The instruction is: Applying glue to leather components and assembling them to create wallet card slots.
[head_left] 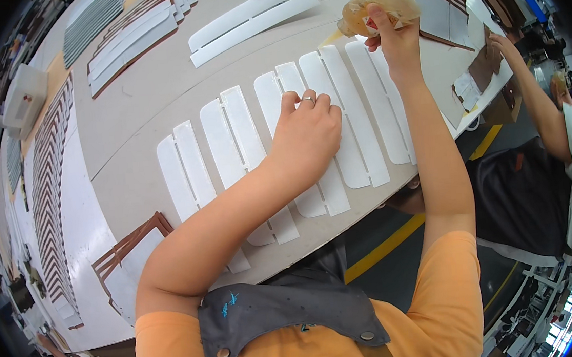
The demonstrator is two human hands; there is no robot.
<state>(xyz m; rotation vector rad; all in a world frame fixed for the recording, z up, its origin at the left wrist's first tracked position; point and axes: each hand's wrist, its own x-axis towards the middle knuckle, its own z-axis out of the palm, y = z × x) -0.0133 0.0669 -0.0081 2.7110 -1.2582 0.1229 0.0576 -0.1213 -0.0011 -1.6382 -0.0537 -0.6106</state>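
My right hand (pixel 389 33) grips a squeeze bottle (pixel 379 2) of yellowish liquid, tilted with its thin nozzle pointing down to the left. The nozzle tip is close to the upper end of a white panel (pixel 340 99). Several such white panels, each a pair of strips joined by small tabs, lie in a slanting row on the table. Over the middle of this row is my left hand (pixel 309 132), its fingers curled and a ring on one. Its fingertips are hidden, so what they hold, if anything, does not show.
Two long white strips (pixel 252 21) lie beyond the row on the grey table (pixel 129 131). Brown-edged white pieces stand in fanned stacks at the left (pixel 56 198), near left (pixel 133 260) and far right (pixel 441 12). A white container (pixel 24 99) is far left. A co-worker's arm (pixel 533 92) reaches in at right.
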